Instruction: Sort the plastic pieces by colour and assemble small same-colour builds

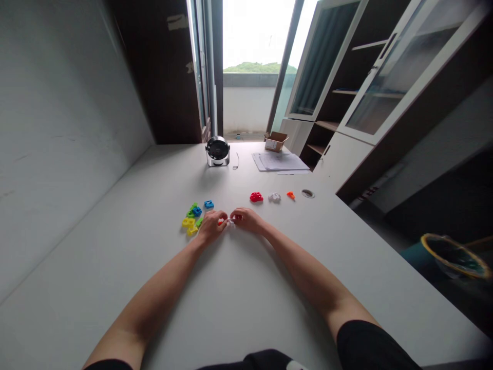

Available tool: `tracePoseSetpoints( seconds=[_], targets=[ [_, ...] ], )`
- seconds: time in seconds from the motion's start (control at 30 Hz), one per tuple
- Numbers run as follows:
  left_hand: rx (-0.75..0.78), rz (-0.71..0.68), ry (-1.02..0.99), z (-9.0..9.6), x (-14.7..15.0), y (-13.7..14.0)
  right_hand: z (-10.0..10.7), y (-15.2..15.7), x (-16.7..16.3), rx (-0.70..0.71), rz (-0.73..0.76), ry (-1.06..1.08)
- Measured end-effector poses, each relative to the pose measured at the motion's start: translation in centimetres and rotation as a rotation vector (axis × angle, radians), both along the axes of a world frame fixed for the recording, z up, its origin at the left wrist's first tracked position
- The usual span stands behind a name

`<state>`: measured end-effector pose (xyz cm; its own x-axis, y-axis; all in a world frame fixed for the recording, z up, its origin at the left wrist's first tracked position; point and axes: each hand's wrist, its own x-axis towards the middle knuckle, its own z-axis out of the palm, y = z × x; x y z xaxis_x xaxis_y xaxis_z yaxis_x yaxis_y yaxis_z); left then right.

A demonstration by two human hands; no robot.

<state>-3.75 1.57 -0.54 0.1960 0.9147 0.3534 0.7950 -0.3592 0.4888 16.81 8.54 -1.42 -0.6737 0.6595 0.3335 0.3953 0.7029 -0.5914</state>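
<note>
One small white piece [231,220] is between the two hands, near the middle of the table [239,288]. The right hand [246,220] holds it in narrow, bent fingertips. The left hand [210,224] has its fingers curved toward the same piece, and a small red piece [221,222] shows between its thumb and fingers; I cannot tell how firmly these fingers grip.

Just beside the left hand, on its left, is a loose group: two blue pieces [208,204], some yellow pieces [188,222], and green pieces [199,222]; because they overlap, I cannot count the yellow and green ones surely. Farther than the right hand, in a row going right, stand one red heap [256,197], one white heap [275,197], one orange piece [290,195] and one round ring [308,193].

At the far side there are one black fan [217,149], one short cord [237,162], one stack of papers [281,162] and one open box [276,141], which is close to the far edge. The left side of the table meets the wall [69,103]. The right edge runs slanting, and the ring is near to it. Wide room for moving lies left of the coloured group and on the near side of the hands.
</note>
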Motion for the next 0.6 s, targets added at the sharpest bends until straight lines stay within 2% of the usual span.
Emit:
tracePoseSetpoints(
  seconds=[0.13,0.3,0.47,0.6],
  targets=[
    [0.000,-0.006,0.011,-0.09,-0.03,0.11,0.29,-0.07,0.05,-0.045,-0.011,0.000],
    [0.038,-0.028,0.010,-0.04,0.12,-0.02,-0.05,0.03,0.21,-0.158,-0.113,0.056],
    [0.092,-0.079,0.052,-0.08,0.37,-0.28,-0.66,0.37,0.31,-0.137,-0.244,0.132],
    [0.126,-0.100,0.085,-0.16,0.42,-0.28,-0.49,0.25,0.14,-0.102,-0.263,0.165]
  ],
)
